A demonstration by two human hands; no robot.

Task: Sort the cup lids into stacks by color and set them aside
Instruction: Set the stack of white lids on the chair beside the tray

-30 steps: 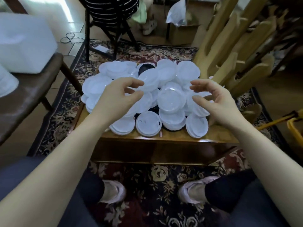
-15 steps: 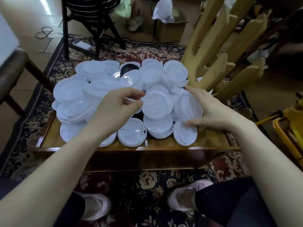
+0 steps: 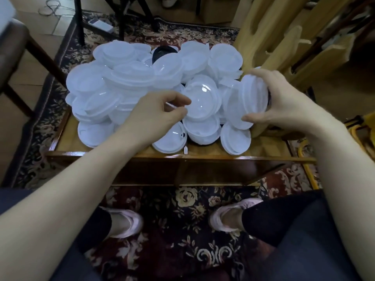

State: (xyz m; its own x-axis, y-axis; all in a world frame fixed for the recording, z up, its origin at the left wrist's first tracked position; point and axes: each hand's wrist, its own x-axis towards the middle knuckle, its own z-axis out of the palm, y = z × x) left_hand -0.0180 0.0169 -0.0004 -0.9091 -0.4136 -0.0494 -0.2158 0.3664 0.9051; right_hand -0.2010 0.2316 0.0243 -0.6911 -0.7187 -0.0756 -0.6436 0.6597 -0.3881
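A heap of white and clear cup lids covers a low wooden table. One black lid peeks out at the back of the heap. My right hand grips a tilted stack of white lids at the heap's right side, thumb below and fingers over the top. My left hand hovers over the middle of the heap with thumb and forefinger close together next to a clear domed lid; whether it pinches anything is unclear.
Pale wooden planks lean just right of the table, close behind my right hand. A dark chair stands at left, black chair legs behind the table. A patterned rug lies underneath, and a yellow frame sits at far right.
My right hand has closed round the stack of white lids and tipped it up off the heap's right side. My left hand stays over the middle. The camera has tilted downward.
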